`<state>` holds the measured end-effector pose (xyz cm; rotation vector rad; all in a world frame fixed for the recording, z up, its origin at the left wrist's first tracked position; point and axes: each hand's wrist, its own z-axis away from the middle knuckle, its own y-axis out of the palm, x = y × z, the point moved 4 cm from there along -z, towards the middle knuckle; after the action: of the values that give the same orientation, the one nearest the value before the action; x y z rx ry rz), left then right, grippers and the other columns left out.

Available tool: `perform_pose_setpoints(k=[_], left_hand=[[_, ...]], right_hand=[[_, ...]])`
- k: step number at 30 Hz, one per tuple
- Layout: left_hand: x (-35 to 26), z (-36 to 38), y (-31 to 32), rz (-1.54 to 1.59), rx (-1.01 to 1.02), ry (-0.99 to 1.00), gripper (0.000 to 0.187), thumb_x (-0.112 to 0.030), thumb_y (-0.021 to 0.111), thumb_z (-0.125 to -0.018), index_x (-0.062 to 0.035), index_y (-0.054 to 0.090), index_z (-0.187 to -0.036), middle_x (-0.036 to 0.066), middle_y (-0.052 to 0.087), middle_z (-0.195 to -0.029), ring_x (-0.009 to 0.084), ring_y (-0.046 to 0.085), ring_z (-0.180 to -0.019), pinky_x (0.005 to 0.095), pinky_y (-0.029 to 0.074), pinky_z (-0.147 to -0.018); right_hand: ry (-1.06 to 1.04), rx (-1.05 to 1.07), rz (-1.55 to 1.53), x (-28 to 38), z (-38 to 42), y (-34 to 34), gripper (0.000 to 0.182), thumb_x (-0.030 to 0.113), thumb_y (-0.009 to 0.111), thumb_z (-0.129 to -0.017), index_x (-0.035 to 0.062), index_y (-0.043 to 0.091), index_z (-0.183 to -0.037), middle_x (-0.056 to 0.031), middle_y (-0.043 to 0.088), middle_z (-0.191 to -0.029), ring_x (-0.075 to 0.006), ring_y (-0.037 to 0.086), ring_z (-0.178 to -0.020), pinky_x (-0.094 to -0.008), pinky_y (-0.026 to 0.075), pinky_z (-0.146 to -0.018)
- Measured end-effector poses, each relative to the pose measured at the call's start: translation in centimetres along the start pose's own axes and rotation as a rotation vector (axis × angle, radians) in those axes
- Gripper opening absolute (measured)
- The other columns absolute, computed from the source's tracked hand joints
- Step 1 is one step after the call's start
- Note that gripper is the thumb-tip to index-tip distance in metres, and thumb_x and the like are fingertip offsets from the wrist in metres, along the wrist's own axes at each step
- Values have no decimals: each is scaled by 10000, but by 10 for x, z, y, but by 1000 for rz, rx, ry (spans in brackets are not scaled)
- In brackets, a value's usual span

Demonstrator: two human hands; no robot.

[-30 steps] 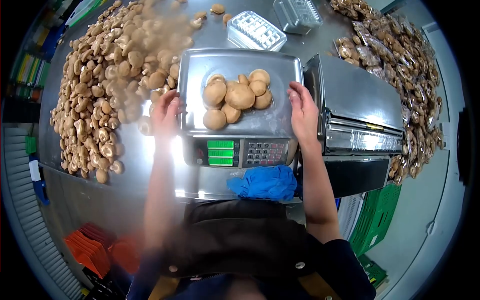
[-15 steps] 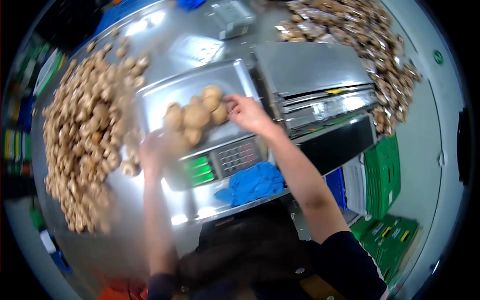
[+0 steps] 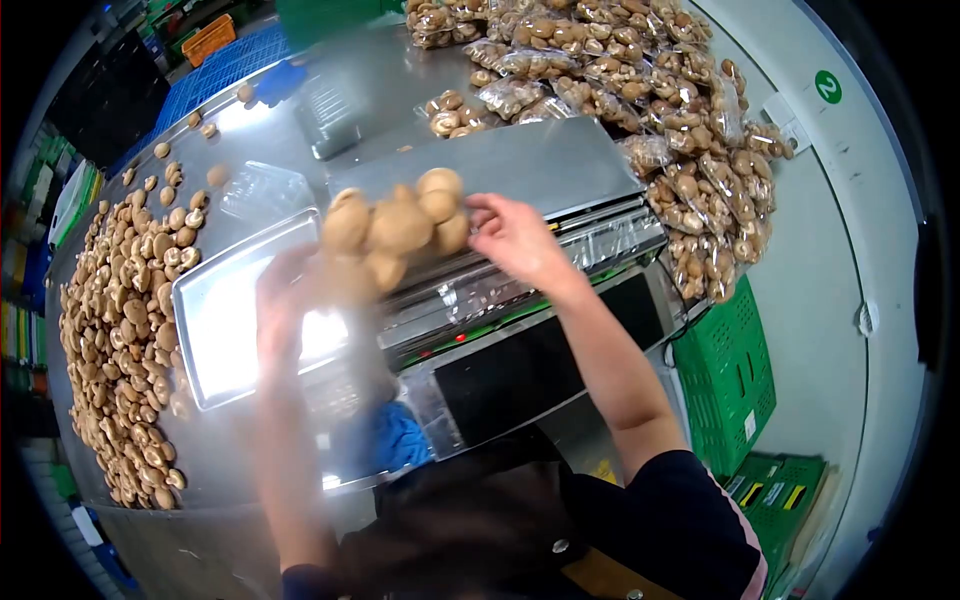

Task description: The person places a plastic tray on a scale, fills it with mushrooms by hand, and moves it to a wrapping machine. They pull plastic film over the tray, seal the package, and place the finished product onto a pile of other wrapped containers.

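Observation:
Several brown mushrooms (image 3: 400, 225) are grouped together between my two hands, in front of the flat grey lid of a wrapping machine (image 3: 500, 165). My right hand (image 3: 515, 240) is at their right side, its fingers curled against the tray or group. My left hand (image 3: 290, 290) is at their left side and smeared by motion. Any tray under the mushrooms is too blurred to make out. To the left, the metal scale pan (image 3: 205, 345) bears no mushrooms.
Loose mushrooms (image 3: 125, 330) are heaped at the left. Bagged mushrooms (image 3: 700, 180) are piled at the upper right. A clear plastic tray (image 3: 265, 192) lies behind the scale. Blue gloves (image 3: 400, 437) lie at the near edge. Green crates (image 3: 735, 375) stand at the right.
The mushroom group and both hands have moved right from the scale pan to the wrapping machine. The camera view has turned to the right.

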<state>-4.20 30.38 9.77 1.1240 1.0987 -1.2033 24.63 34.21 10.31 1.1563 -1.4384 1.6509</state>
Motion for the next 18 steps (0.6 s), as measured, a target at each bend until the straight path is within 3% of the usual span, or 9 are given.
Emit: perform_pose_setpoints(k=[3, 4, 6, 7, 10, 12, 14, 16, 18], left_hand=[[8, -42, 71, -5, 59, -33, 358, -7, 537, -809, 56, 536, -1161, 40, 579, -804, 137, 582, -609, 246, 482, -516], [11, -55, 93, 3, 12, -41, 381, 4, 531, -803, 79, 517, -1176, 53, 584, -807, 147, 581, -583, 247, 473, -506], [24, -78, 122, -46, 71, -78, 393, 15, 528, -795, 91, 512, -1180, 71, 592, -815, 150, 581, -584, 248, 465, -489], [28, -87, 135, -92, 104, -85, 396, 20, 529, -791, 93, 511, -1180, 82, 595, -823, 151, 581, -584, 249, 463, -487], [28, -89, 168, -197, 102, -147, 391, 42, 520, -788, 108, 505, -1174, 111, 604, -850, 157, 582, -582, 256, 466, -481], [26, -87, 178, -272, 90, -142, 371, 35, 524, -798, 101, 518, -1163, 122, 610, -873, 153, 584, -596, 248, 471, -492], [14, -77, 176, -433, 151, -71, 348, 21, 539, -809, 86, 536, -1151, 127, 617, -908, 157, 608, -686, 245, 495, -533], [-5, -50, 156, -722, 195, 127, 338, -3, 616, -807, 21, 575, -1142, 116, 629, -979, 172, 616, -875, 273, 529, -672], [-51, -22, 145, -1025, 317, 381, 378, 25, 653, -722, -22, 604, -1094, 117, 618, -968, 249, 604, -916, 342, 509, -787]], right_hand=[[26, -42, 143, -35, -16, -72, 505, 19, 654, -751, -28, 533, -1240, -45, 602, -913, -81, 557, -757, -226, 492, -718], [51, -70, 143, -44, -19, -91, 504, 40, 654, -739, -11, 549, -1229, -71, 624, -931, -130, 591, -800, -265, 498, -766], [-95, -126, 356, -56, -25, -124, 455, 65, 624, -722, -24, 580, -1167, -106, 653, -917, -249, 626, -791, -341, 506, -788], [-36, -112, 365, -60, -26, -135, 454, 88, 620, -714, -12, 591, -1156, -115, 654, -921, -295, 605, -889, -371, 479, -850], [-109, -101, 453, -78, -31, -159, 471, 92, 641, -723, 14, 583, -1184, -89, 645, -943, -243, 570, -984, -334, 447, -896], [-128, -48, 452, -78, -27, -169, 435, 111, 654, -755, 16, 583, -1174, -97, 645, -981, -261, 541, -1043, -349, 433, -916], [-149, 20, 460, -80, -18, -181, 412, 121, 658, -776, 17, 580, -1167, -103, 641, -1003, -263, 546, -1043, -352, 437, -913], [-323, 73, 600, -75, 0, -206, 397, 131, 650, -799, 35, 564, -1175, -99, 610, -1098, -267, 537, -1078, -365, 438, -919], [-414, 139, 705, -57, 21, -225, 409, 120, 641, -800, 66, 549, -1195, -83, 580, -1154, -267, 531, -1091, -369, 447, -909]])
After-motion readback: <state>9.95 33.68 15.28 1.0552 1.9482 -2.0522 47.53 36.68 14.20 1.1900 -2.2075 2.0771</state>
